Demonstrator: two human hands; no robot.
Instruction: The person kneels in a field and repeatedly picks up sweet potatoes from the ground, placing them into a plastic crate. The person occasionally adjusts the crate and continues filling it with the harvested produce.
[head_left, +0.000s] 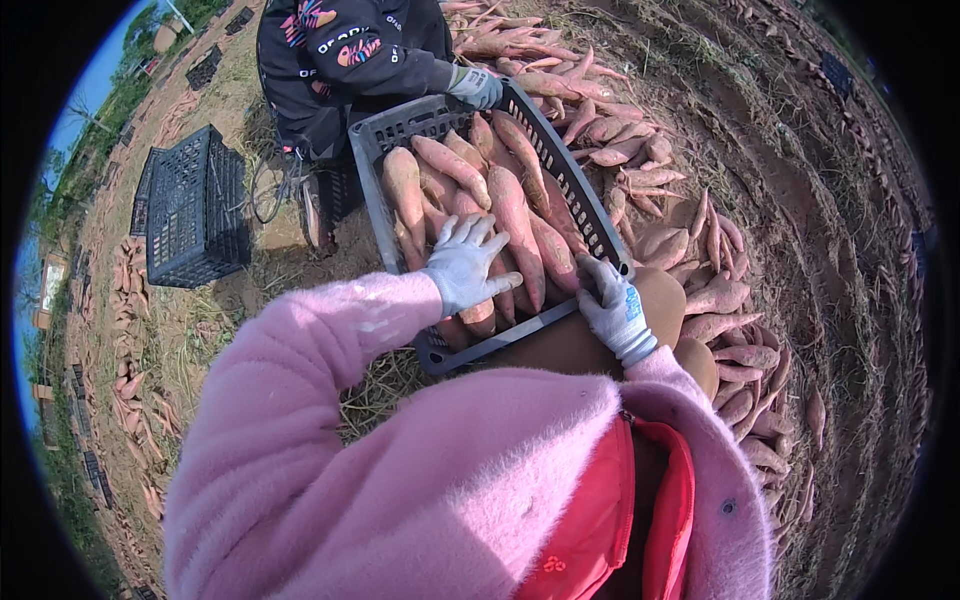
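Note:
A black plastic crate (495, 341) full of sweet potatoes (514, 217) lies tilted before me. My left hand (471, 262), in a white work glove, rests with spread fingers on the sweet potatoes near the crate's close end. At the near right corner, my right hand (616, 307), gloved too, has its fingers curled over the rim, beside the tip of one sweet potato. Across from me, a co-worker's gloved hand (477, 87) touches the far rim.
Loose sweet potatoes (720, 296) lie in a long heap along the right side. Stacked black crates (196, 210) stand on the soil to the left. The co-worker in a dark printed jacket (352, 56) crouches at the far end. Furrowed soil (817, 247) stretches beyond the heap.

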